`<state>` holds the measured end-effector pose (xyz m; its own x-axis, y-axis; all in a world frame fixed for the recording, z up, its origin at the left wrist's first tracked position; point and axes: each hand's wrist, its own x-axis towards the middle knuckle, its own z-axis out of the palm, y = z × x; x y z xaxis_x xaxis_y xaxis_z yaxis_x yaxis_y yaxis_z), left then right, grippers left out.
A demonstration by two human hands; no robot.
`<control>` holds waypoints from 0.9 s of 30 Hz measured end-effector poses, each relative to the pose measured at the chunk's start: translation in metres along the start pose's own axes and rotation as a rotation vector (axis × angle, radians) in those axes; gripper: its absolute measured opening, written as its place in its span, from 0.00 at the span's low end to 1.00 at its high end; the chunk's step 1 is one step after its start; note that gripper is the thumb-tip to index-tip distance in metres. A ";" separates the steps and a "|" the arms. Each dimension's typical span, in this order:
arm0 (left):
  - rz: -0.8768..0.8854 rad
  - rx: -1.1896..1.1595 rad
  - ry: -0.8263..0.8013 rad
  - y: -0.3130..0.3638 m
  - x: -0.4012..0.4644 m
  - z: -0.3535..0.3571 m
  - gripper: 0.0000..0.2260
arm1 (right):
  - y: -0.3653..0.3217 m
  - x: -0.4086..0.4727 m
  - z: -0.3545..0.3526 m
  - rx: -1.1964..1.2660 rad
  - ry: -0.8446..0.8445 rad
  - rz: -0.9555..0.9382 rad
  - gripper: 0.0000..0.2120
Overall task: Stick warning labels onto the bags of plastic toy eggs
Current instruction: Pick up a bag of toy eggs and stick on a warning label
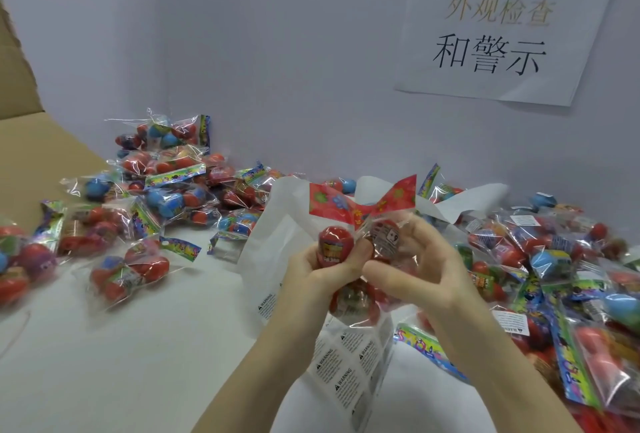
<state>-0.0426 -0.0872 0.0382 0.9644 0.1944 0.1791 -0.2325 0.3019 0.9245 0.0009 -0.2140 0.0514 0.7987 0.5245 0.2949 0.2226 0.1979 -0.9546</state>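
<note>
bag in hand [360, 224]: I've got one clear bag of red toy eggs held up over the middle of the worktop, red flowery header card at its top, flared like a bow.
left hand [320, 268]: fingers curled round the left side of the bag, thumb pressing on a red egg through the plastic.
right hand [420, 268]: curled round the right side, thumb and fingers pinching the plastic by an egg with a small white "6+" tag on it. Can't tell if a label is under my fingers.
label sheet [349, 360]: white backing sheet with rows of small "WARNING" labels, lying right under my hands near the front edge of the worktop.
white paper [266, 242]: bigger crumpled white sheet behind and left of my hands, one warning label visible on it.
left pile [152, 190]: loose heap of bagged eggs, red and blue, along the back left of the worktop.
right pile [561, 266]: bags crowded up to the right edge, a few showing white warning labels.
cardboard box [31, 155]: brown flap at the far left edge.
paper sign [502, 37]: taped on the wall, back right, printed characters on it.
</note>
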 end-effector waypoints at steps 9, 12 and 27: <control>0.260 0.407 0.294 -0.012 0.001 -0.001 0.22 | -0.005 0.000 0.007 0.000 0.115 -0.044 0.19; 0.378 0.467 0.391 -0.012 -0.001 0.002 0.19 | 0.000 -0.001 0.010 -0.135 0.382 -0.168 0.19; 0.041 -0.190 -0.145 0.006 0.000 -0.009 0.10 | 0.001 0.000 0.007 -0.056 0.444 -0.230 0.10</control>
<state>-0.0450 -0.0770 0.0412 0.9584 0.0779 0.2747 -0.2783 0.4695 0.8379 -0.0029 -0.2084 0.0502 0.8834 0.0668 0.4638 0.4411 0.2156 -0.8712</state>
